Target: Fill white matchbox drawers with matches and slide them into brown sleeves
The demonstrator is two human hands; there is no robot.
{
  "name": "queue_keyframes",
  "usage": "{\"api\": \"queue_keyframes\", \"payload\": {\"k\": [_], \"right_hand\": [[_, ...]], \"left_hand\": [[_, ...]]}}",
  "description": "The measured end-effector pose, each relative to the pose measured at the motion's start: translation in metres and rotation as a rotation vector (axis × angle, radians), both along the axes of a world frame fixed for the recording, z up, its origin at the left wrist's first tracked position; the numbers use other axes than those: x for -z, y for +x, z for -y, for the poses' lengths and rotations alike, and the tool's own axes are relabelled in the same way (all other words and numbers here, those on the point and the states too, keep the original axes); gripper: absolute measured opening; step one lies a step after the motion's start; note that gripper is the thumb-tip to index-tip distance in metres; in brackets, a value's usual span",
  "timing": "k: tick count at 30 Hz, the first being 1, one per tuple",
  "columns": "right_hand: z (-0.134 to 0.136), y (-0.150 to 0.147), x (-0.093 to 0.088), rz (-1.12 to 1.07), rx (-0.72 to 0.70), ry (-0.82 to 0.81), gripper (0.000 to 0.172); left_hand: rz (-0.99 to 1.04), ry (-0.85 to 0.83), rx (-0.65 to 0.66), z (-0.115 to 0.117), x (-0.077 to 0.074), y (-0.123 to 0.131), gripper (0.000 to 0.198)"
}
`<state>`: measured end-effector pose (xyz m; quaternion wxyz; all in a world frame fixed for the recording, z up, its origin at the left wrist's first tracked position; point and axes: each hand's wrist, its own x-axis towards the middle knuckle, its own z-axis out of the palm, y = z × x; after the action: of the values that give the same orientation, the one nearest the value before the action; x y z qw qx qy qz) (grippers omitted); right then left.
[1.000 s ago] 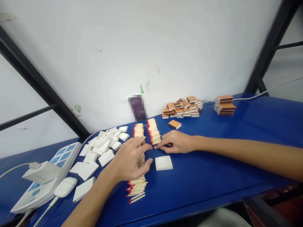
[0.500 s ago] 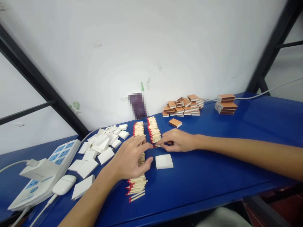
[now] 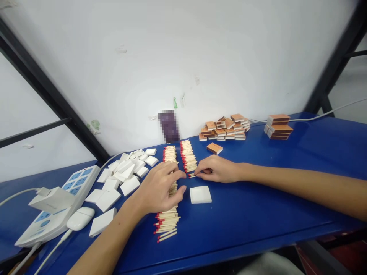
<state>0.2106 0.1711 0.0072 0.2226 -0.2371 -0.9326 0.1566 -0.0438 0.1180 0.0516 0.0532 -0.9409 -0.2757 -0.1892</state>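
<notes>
My left hand (image 3: 164, 187) hovers over or rests on the left row of red-tipped matches (image 3: 166, 223), hiding its middle; the thumb and fingers are apart, with nothing seen between them. At the near end of the right row of matches (image 3: 188, 156), my right hand (image 3: 216, 169) is closed in a pinch on a couple of matches (image 3: 191, 175), their red heads pointing left. Just below that hand lies a white matchbox tray (image 3: 200, 194), flat on the blue table. A single orange matchbox (image 3: 214, 148) lies behind my right hand.
White trays (image 3: 126, 170) lie heaped at the left, beside a power strip (image 3: 82, 183) with a charger (image 3: 54, 199) and a white earphone case (image 3: 80, 219). Orange matchboxes (image 3: 226, 128) are piled by the wall, with a stack (image 3: 278, 126) farther right. A blurred purple item (image 3: 169, 126) stands behind the matches.
My right thumb and index finger have drawn together on the matches at the row's near end. My left hand has kept its place and shape; the whole view has shifted slightly.
</notes>
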Motion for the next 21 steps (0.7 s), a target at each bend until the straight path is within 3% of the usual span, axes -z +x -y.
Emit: {"api": "queue_keyframes", "payload": {"k": [21], "right_hand": [[0.0028,-0.0037,-0.0033,-0.010,0.011,0.001,0.015]], "left_hand": [[-0.015,-0.006,0.008,0.0000,0.0032,0.0015,0.022]]}}
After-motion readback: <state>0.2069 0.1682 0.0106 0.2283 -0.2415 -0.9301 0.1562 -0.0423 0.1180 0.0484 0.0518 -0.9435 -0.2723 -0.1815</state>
